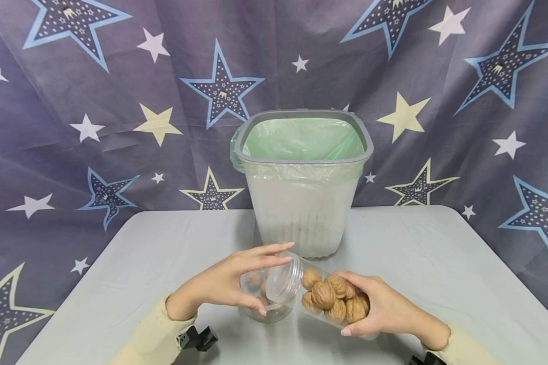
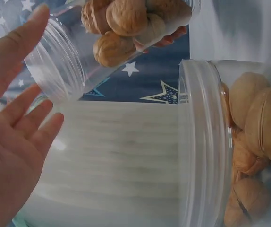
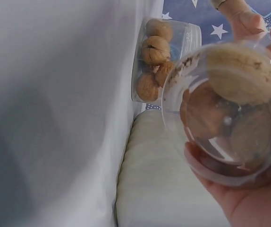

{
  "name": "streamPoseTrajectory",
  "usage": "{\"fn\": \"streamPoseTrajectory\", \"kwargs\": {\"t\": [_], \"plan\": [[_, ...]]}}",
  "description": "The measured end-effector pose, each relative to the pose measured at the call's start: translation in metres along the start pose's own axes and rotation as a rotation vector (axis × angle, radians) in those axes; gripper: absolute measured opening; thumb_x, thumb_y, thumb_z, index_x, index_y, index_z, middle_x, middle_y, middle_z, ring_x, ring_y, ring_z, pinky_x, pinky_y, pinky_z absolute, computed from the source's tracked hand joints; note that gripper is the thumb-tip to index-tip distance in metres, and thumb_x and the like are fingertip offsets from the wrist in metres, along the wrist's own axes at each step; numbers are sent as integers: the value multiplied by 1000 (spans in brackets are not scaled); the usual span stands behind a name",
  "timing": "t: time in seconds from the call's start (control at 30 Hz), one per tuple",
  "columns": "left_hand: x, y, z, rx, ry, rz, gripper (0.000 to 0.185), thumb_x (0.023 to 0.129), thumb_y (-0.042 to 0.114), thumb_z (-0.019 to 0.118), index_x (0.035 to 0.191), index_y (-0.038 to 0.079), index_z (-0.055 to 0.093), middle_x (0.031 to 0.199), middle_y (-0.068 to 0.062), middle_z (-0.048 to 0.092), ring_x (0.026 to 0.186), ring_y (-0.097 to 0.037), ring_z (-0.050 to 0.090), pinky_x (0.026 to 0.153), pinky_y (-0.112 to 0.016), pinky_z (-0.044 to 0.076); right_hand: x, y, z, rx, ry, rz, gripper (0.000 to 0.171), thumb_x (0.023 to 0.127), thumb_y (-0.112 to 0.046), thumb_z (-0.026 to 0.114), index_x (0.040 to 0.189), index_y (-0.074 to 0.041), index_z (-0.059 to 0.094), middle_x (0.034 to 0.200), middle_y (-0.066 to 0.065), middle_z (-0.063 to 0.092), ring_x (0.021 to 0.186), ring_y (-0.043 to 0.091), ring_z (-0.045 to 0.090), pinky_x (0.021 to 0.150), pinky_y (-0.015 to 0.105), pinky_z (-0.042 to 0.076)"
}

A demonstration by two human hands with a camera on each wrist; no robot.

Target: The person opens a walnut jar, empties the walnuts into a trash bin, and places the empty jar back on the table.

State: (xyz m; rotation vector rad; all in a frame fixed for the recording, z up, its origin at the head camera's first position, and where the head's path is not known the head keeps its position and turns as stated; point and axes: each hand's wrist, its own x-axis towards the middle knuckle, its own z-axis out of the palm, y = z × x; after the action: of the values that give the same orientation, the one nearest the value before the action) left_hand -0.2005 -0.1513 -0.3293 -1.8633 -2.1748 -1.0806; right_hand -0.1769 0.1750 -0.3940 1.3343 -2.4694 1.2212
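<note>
My right hand point(image 1: 374, 309) grips a clear plastic jar point(image 1: 321, 296) tipped on its side, mouth pointing left, with several walnuts point(image 1: 335, 299) inside. Just below its mouth a second clear jar point(image 1: 261, 299) stands on the table with a few walnuts in it. My left hand point(image 1: 237, 279) is beside that standing jar, its fingers straight and its fingertips at the tipped jar's rim. The left wrist view shows the open palm point(image 2: 12, 142), the tipped jar point(image 2: 74, 61) above and the standing jar point(image 2: 211, 142) at right. The right wrist view shows the held jar's base point(image 3: 230, 109).
A white bin point(image 1: 301, 203) with a grey rim and a green liner stands right behind the jars. The pale grey table point(image 1: 118, 263) stretches to both sides. A star-patterned cloth point(image 1: 96, 126) hangs behind it.
</note>
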Motion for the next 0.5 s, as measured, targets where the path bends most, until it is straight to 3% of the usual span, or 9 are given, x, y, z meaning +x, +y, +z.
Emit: {"fn": "streamPoseTrajectory", "kwargs": {"t": [0.1,0.3,0.5], "plan": [[2,-1,-1,-15,-10,56,85,71,20,80,145,9,38,149,-17,34,135,-30,36,109,-42,33,0,0,-1,25,-26,-27,79,64,-30,86,132,-14,50,110,-7,64,94,6,61,83,23,49],[2,-1,0,-40,-16,66,72,82,29,70,144,8,38,147,-16,39,134,-29,38,108,-41,35,-2,1,-1,42,-43,-42,80,64,-29,87,132,-13,50,110,-7,65,94,6,61,83,23,49],[2,-1,1,-46,-8,57,84,69,11,80,143,7,40,145,-14,42,132,-28,42,107,-40,37,-3,1,-1,31,-31,-51,80,64,-31,87,132,-13,50,109,-7,64,93,6,61,83,24,49]]}}
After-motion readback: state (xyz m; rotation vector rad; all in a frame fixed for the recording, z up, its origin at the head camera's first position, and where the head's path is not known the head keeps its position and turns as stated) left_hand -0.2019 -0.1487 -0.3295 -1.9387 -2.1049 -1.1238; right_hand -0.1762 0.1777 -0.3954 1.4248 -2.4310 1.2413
